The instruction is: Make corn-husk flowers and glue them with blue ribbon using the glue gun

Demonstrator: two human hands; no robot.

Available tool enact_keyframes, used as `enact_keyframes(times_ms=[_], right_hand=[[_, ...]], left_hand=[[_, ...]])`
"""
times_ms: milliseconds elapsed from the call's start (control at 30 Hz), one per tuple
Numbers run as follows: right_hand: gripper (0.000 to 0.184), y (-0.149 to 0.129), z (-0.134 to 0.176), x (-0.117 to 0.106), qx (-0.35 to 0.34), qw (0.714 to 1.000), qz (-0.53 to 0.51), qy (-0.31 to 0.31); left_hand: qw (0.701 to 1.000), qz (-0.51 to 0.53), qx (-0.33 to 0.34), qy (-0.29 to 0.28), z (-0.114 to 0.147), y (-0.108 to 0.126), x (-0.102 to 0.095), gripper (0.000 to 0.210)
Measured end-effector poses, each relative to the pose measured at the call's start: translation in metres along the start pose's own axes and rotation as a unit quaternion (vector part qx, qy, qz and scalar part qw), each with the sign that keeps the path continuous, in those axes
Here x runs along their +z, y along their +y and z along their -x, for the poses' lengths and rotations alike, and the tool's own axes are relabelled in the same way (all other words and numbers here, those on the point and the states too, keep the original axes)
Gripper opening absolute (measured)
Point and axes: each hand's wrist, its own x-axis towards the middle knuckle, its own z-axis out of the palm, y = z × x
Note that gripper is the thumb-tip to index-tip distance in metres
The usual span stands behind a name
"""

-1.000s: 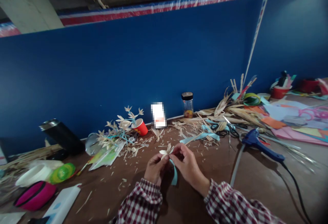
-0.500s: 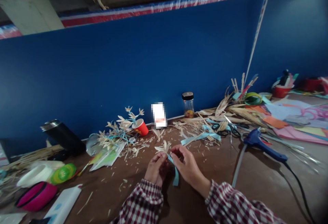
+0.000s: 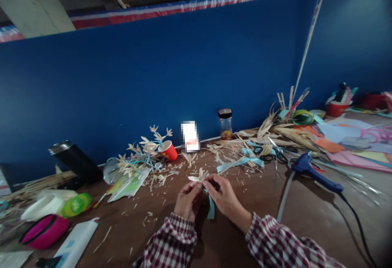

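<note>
A pale corn-husk flower [image 3: 200, 175] stands up from between my two hands, its petals spread above the fingertips. My left hand [image 3: 189, 198] is closed, pinching the flower at its base. From the right, my right hand [image 3: 225, 196] pinches at the same base, thumb and forefinger against the blue paper strip [image 3: 211, 207]. The strip's loose end hangs down between the hands. Fingers hide the spot where strip and flower meet. Beyond the hands, several finished husk flowers on blue stems [image 3: 137, 155] lie beside a red paper cup [image 3: 168, 150].
A blue glue gun [image 3: 317, 173] with its cord lies at right, near scissors [image 3: 277, 153] and more blue strips [image 3: 240, 164]. A lidded jar [image 3: 225, 124] stands by the blue partition. Corn husks [image 3: 284, 133] and coloured paper sit at back right, a black bottle [image 3: 76, 161] at left.
My right fingertips have moved in against the flower's base, closing the small gap to my left fingers. The flower has shifted slightly to the right.
</note>
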Motion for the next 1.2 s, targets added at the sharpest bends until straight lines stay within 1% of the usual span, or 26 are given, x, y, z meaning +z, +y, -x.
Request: enact_keyframes(times_ms=[100, 233, 367, 467, 567, 633, 833, 967, 1133, 1200], right_hand=[[0.019, 0.0009, 0.0000, 0.0004, 0.007, 1.000, 0.004, 0.001], [0.018, 0.0008, -0.0001, 0.0003, 0.020, 1.000, 0.014, -0.002], [0.019, -0.0012, -0.0001, 0.0000, 0.006, 1.000, 0.018, -0.003], [0.018, -0.0021, -0.0001, -0.0003, -0.005, 1.000, 0.024, -0.001], [0.018, -0.0014, -0.0001, -0.0003, -0.001, 1.000, 0.028, 0.003], [0.018, -0.0006, -0.0001, -0.0003, 0.004, 1.000, 0.027, 0.001], [0.016, 0.0002, -0.0001, -0.0001, 0.002, 1.000, 0.029, 0.000], [0.016, 0.0005, 0.0002, -0.0004, 0.004, 1.000, 0.014, -0.008], [0.015, -0.0001, 0.0002, -0.0005, 0.003, 1.000, 0.000, -0.018], [0.015, -0.0004, 0.0002, -0.0007, 0.002, 1.000, -0.006, -0.023]], left_hand=[[1.000, 0.000, 0.014, 0.003, 0.0001, -0.0006, 0.0009, 0.020], [1.000, -0.007, 0.026, -0.011, 0.0006, -0.0016, 0.0017, 0.018], [0.999, -0.022, 0.033, -0.022, 0.0013, -0.0013, 0.0029, 0.019], [0.999, -0.040, 0.027, -0.015, 0.0015, -0.0002, 0.0039, 0.021], [0.998, -0.054, 0.010, -0.007, 0.0009, 0.0004, 0.0040, 0.021], [0.999, -0.050, 0.010, -0.005, 0.0006, 0.0005, 0.0037, 0.021], [0.998, -0.034, 0.045, -0.032, 0.0028, 0.0009, 0.0042, 0.019], [0.998, -0.036, 0.032, -0.038, 0.0025, 0.0001, 0.0032, 0.019], [0.997, -0.036, 0.021, -0.070, -0.0008, -0.0018, -0.0005, 0.015], [0.997, -0.031, 0.022, -0.073, -0.0014, -0.0018, -0.0011, 0.015]])
